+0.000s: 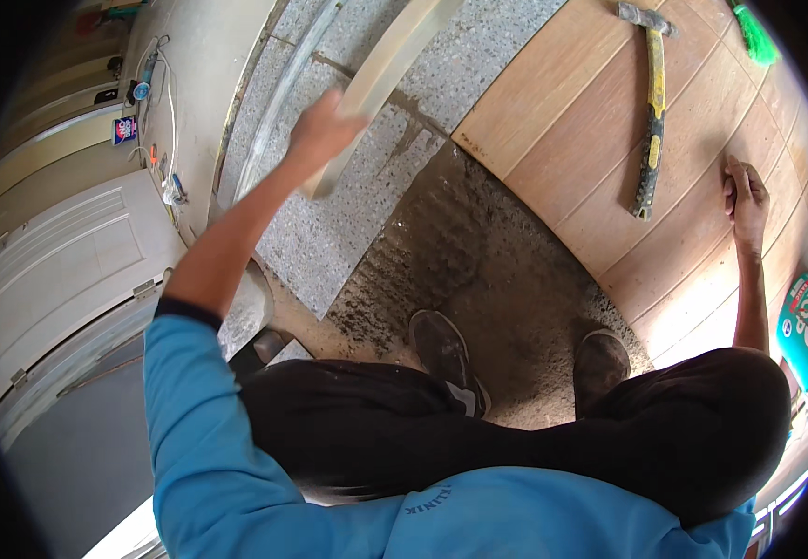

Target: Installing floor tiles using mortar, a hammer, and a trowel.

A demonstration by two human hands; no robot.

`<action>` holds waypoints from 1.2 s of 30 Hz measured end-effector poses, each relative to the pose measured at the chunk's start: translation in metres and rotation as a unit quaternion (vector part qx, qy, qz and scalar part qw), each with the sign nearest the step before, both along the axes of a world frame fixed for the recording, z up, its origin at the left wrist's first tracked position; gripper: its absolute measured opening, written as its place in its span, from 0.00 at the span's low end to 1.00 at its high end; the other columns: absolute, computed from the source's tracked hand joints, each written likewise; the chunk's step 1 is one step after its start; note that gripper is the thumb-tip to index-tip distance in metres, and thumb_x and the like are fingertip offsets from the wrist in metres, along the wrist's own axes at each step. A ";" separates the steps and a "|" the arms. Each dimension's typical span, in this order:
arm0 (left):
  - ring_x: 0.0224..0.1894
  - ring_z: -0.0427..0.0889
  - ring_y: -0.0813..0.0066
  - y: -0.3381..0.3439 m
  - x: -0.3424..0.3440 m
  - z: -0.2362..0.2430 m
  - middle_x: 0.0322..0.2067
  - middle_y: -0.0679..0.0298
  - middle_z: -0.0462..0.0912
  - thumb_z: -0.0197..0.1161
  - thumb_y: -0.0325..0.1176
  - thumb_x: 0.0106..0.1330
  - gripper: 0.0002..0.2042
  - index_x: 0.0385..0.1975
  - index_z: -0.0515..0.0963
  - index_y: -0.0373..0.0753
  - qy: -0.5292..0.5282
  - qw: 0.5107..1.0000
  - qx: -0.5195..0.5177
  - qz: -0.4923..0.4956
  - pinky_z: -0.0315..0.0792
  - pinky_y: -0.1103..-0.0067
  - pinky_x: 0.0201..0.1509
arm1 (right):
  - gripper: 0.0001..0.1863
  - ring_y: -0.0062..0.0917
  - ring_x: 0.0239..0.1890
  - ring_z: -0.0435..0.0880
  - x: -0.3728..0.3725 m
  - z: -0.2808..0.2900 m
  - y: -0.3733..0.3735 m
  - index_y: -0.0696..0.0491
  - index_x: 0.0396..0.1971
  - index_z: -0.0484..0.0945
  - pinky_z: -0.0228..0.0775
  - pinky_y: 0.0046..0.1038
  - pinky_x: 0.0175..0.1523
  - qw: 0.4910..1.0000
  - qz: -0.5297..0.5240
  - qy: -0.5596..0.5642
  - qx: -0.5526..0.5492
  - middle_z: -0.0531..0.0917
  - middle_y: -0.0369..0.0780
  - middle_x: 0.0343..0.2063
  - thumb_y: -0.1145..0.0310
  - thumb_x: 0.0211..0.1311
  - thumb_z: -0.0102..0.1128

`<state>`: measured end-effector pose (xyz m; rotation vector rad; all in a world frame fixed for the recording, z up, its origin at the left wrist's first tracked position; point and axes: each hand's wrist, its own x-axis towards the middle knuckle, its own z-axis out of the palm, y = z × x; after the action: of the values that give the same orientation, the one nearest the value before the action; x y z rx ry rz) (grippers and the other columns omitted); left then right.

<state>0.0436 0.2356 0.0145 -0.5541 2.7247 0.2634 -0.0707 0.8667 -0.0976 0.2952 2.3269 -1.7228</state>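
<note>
My left hand [323, 135] is wrapped around a long pale straight bar [394, 56], gripping it near its lower end. The bar slants up and to the right above the grey speckled tiles [315, 233], and its far end runs out of the picture. Whether it is wood or metal I cannot tell. My right hand [746, 200] hangs over the wooden plank flooring [599, 149] at the right, fingers curled in, with nothing visible in them. To its left lies a hammer [655, 112] with a black-and-yellow handle.
Between my shoes a patch of damp, ridged mortar [478, 233] borders the tiles and planks. A second long strip [283, 93] lies along the wall side. A green-bristled brush [755, 35] is at the far right, a green package [802, 331] nearer. A white panelled door [78, 261] stands left.
</note>
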 end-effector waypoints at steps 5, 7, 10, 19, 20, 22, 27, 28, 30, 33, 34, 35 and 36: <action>0.46 0.86 0.45 -0.042 0.189 0.011 0.42 0.43 0.85 0.70 0.45 0.64 0.23 0.49 0.75 0.35 -0.005 0.995 0.019 0.098 0.77 0.61 0.49 | 0.15 0.07 0.11 0.63 -0.002 -0.004 0.001 0.49 0.31 0.80 0.49 0.15 0.13 1.000 -0.002 0.004 0.019 0.72 0.26 0.16 0.55 0.75 0.60; 0.47 0.86 0.44 -0.053 0.249 0.016 0.42 0.42 0.86 0.71 0.40 0.63 0.22 0.51 0.76 0.34 -0.024 0.991 0.008 0.128 0.77 0.61 0.50 | 0.15 0.07 0.11 0.63 -0.003 -0.005 0.002 0.49 0.30 0.80 0.49 0.15 0.13 1.000 -0.002 0.005 0.023 0.72 0.26 0.16 0.55 0.75 0.60; 0.48 0.86 0.44 -0.056 0.315 0.020 0.42 0.42 0.86 0.73 0.37 0.61 0.22 0.51 0.78 0.32 -0.048 0.988 -0.036 0.144 0.77 0.62 0.51 | 0.15 0.07 0.10 0.63 -0.004 -0.003 0.002 0.50 0.31 0.80 0.49 0.15 0.12 1.000 0.004 -0.014 0.009 0.72 0.26 0.16 0.56 0.74 0.61; 0.46 0.86 0.48 -0.011 0.224 0.014 0.44 0.47 0.86 0.72 0.39 0.64 0.21 0.53 0.80 0.33 0.036 0.997 -0.024 0.070 0.77 0.65 0.51 | 0.16 0.07 0.11 0.64 -0.005 -0.001 0.002 0.49 0.30 0.81 0.50 0.15 0.13 1.000 0.017 -0.010 0.011 0.73 0.27 0.16 0.53 0.71 0.64; 0.45 0.86 0.50 -0.001 0.195 0.013 0.44 0.48 0.86 0.71 0.41 0.65 0.22 0.53 0.80 0.34 0.039 0.997 -0.004 0.067 0.77 0.65 0.51 | 0.16 0.07 0.11 0.65 -0.005 -0.001 0.002 0.49 0.30 0.81 0.50 0.15 0.13 1.000 0.016 -0.014 0.013 0.73 0.27 0.16 0.53 0.71 0.64; 0.44 0.86 0.53 0.016 0.129 0.009 0.43 0.49 0.85 0.69 0.44 0.66 0.22 0.53 0.80 0.35 0.026 0.997 0.024 0.064 0.77 0.65 0.51 | 0.16 0.07 0.11 0.65 -0.006 -0.001 0.002 0.49 0.30 0.81 0.49 0.16 0.13 1.000 0.013 -0.018 0.018 0.73 0.27 0.16 0.53 0.71 0.64; 0.42 0.86 0.57 0.058 -0.014 -0.003 0.41 0.54 0.86 0.68 0.50 0.62 0.27 0.56 0.80 0.39 0.047 0.998 0.041 -0.012 0.78 0.65 0.49 | 0.15 0.07 0.11 0.66 -0.005 0.003 0.001 0.49 0.30 0.81 0.50 0.16 0.13 1.000 0.022 -0.012 0.007 0.73 0.27 0.16 0.53 0.71 0.64; 0.42 0.86 0.57 0.065 -0.030 -0.005 0.41 0.54 0.86 0.68 0.50 0.62 0.27 0.56 0.80 0.39 0.060 0.997 0.040 -0.019 0.78 0.65 0.49 | 0.15 0.07 0.11 0.66 -0.005 0.004 0.001 0.49 0.30 0.81 0.50 0.16 0.13 0.999 0.024 -0.018 0.014 0.73 0.27 0.16 0.53 0.71 0.64; 0.43 0.87 0.57 0.074 -0.050 -0.008 0.41 0.54 0.87 0.68 0.50 0.61 0.28 0.57 0.79 0.40 0.088 0.994 -0.007 -0.070 0.78 0.63 0.50 | 0.15 0.07 0.11 0.66 -0.006 0.006 0.001 0.49 0.30 0.81 0.50 0.16 0.13 0.999 0.027 -0.016 0.014 0.73 0.27 0.16 0.53 0.71 0.64; 0.44 0.87 0.57 0.074 -0.037 -0.011 0.43 0.54 0.87 0.67 0.50 0.61 0.28 0.57 0.79 0.39 0.097 0.993 -0.027 -0.058 0.78 0.63 0.50 | 0.15 0.07 0.11 0.66 -0.007 0.007 0.001 0.49 0.30 0.81 0.51 0.16 0.13 0.999 0.030 -0.018 0.017 0.73 0.27 0.16 0.53 0.71 0.64; 0.44 0.87 0.57 0.069 -0.026 -0.010 0.43 0.54 0.87 0.67 0.50 0.61 0.28 0.57 0.79 0.39 0.101 0.993 -0.030 -0.058 0.78 0.63 0.50 | 0.15 0.07 0.11 0.66 -0.007 0.006 0.001 0.49 0.30 0.81 0.51 0.15 0.13 0.999 0.027 -0.028 0.023 0.73 0.27 0.16 0.53 0.71 0.64; 0.45 0.87 0.56 0.062 -0.008 -0.009 0.43 0.53 0.87 0.67 0.50 0.62 0.26 0.55 0.79 0.39 0.106 0.993 -0.010 -0.043 0.78 0.63 0.50 | 0.15 0.07 0.11 0.66 -0.008 0.006 0.002 0.49 0.30 0.81 0.51 0.15 0.13 0.999 0.034 -0.019 0.013 0.73 0.27 0.16 0.53 0.71 0.64; 0.45 0.87 0.54 0.054 0.011 -0.007 0.43 0.52 0.87 0.67 0.49 0.63 0.25 0.54 0.80 0.39 0.110 0.994 0.009 -0.028 0.77 0.63 0.50 | 0.15 0.07 0.12 0.66 -0.007 0.005 0.002 0.48 0.30 0.81 0.51 0.16 0.13 0.999 0.034 -0.019 0.012 0.73 0.27 0.16 0.53 0.71 0.64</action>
<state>0.0550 0.2901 0.0080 -0.4669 2.9416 0.3527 -0.0782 0.8686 -0.0922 0.2474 2.3031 -1.6445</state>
